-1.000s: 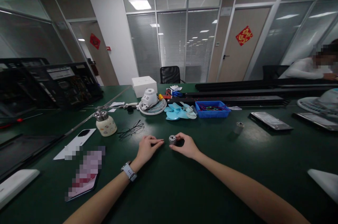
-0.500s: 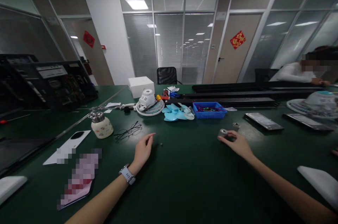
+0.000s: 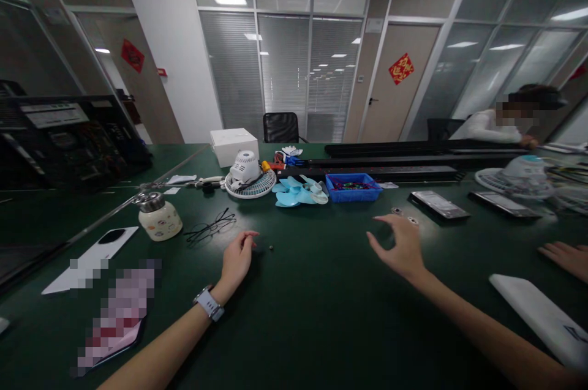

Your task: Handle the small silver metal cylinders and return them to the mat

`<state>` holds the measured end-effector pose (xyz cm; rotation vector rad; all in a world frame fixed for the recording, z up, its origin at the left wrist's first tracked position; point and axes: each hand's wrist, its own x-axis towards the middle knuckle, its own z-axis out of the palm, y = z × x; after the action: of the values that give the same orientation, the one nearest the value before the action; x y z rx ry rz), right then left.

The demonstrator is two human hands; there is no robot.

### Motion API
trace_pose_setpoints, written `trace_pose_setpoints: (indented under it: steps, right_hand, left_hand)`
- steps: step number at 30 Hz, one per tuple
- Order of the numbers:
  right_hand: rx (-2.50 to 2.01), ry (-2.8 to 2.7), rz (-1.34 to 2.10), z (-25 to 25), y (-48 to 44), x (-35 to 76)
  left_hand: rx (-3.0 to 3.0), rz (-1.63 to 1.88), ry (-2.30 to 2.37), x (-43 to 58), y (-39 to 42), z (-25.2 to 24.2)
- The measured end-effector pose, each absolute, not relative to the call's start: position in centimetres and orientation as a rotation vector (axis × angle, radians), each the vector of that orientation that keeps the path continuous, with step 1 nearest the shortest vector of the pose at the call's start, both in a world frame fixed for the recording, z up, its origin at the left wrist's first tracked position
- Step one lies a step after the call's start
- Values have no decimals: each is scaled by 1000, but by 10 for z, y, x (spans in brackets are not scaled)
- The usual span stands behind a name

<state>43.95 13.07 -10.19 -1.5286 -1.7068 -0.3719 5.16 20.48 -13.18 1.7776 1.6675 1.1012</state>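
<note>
My right hand (image 3: pixel 399 249) hovers over the green table (image 3: pixel 321 304) with thumb and fingers spread and nothing between them. Just behind its fingers stand two small silver metal cylinders, one (image 3: pixel 396 211) farther back and another (image 3: pixel 413 221) to its right; the hand partly covers them. My left hand (image 3: pixel 237 260), with a watch (image 3: pixel 209 303) on its wrist, rests on the table. Its fingers are curled and pressed to the thumb, and whatever they may hold is hidden. A tiny metal piece (image 3: pixel 271 248) lies just right of it.
Behind the hands lie eyeglasses (image 3: pixel 210 228), light-blue fan blades (image 3: pixel 301 192), a white fan part (image 3: pixel 250 179) and a blue tray (image 3: pixel 353 188) of small parts. Hard drives (image 3: pixel 438 204) sit at right. Left are a cream jar (image 3: pixel 160 218) and phones. Another person's hand (image 3: pixel 567 258) rests far right.
My right hand has let go of a metal cylinder, which now stands by the other one, and its fingers have spread. Another person's hand has come further into view at right.
</note>
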Motion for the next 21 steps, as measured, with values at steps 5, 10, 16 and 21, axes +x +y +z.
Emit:
trace_pose_setpoints:
  steps: [5, 10, 16, 21]
  right_hand:
    - [-1422, -2087, 565, -104, 168, 321]
    - [-1447, -2144, 532, -117, 208, 255]
    - [-1412, -2179, 439, -121, 205, 248]
    - [-1399, -2049, 389, -100, 184, 309]
  left_hand:
    - [1767, 1105, 1678, 52, 202, -130]
    - [1773, 1134, 1651, 53, 200, -127]
    - [1800, 1109, 1643, 53, 202, -128]
    - [1816, 1083, 1652, 53, 201, -127]
